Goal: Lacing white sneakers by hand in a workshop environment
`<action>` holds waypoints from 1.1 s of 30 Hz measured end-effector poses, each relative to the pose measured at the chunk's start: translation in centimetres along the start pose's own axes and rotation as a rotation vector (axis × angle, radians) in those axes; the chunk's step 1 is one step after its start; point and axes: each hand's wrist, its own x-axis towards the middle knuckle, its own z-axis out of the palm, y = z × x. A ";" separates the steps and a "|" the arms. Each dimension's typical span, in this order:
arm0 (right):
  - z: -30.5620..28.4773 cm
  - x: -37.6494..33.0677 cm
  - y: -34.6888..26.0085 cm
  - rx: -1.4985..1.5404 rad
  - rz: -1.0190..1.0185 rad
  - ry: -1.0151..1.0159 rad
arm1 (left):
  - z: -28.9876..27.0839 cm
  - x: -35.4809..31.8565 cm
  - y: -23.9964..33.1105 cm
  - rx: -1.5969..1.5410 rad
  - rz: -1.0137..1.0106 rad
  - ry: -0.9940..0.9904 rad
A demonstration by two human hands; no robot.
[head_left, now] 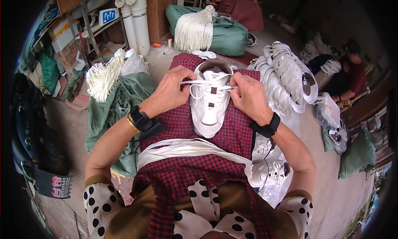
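Note:
A white sneaker [210,110] rests on the red and black checked apron [174,114] over my lap, its toe toward me and its brown-lined collar away. White shoelace [203,83] crosses over its tongue, with a loop on the left side. My left hand [172,89] pinches the lace left of the tongue. On the opposite side my right hand [249,93] is closed on the lace, fingertips near the eyelets. A bundle of loose white laces [192,151] lies across my lap, nearer my waist.
White shoes [269,172] lie on plastic beside my right leg. Overlapping white shoes [286,71] are heaped at the right. Laces [105,77] top a green sack [120,102] at left; more hang over a green bale [228,35] ahead. A person [354,71] sits far right.

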 end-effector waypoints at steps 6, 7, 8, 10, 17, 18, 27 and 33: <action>0.1 -0.7 -0.8 -0.189 -0.034 0.006 | 0.2 0.1 -0.2 -0.050 0.053 0.044; -0.1 -0.6 -0.7 -0.194 -0.028 0.008 | 0.1 0.1 -0.2 -0.054 0.060 0.039; -0.3 -0.7 -0.6 -0.128 -0.043 -0.042 | -0.2 0.1 0.0 -0.058 0.045 0.002; -1.3 0.0 -0.8 -0.060 -0.061 -0.090 | -1.0 0.3 0.1 -0.059 0.030 -0.033; -2.8 1.6 1.1 0.086 0.003 -0.014 | -2.9 0.6 -0.7 0.320 0.315 0.035; -2.3 1.3 1.5 0.204 0.121 -0.123 | -2.9 0.6 -0.7 0.343 0.359 0.087; -2.8 0.6 2.8 -0.023 -0.128 -0.052 | -3.9 0.8 -0.7 0.560 0.542 0.173; -4.7 -2.8 6.2 -0.087 -0.054 -0.079 | -4.8 -0.5 -5.3 0.654 0.440 0.113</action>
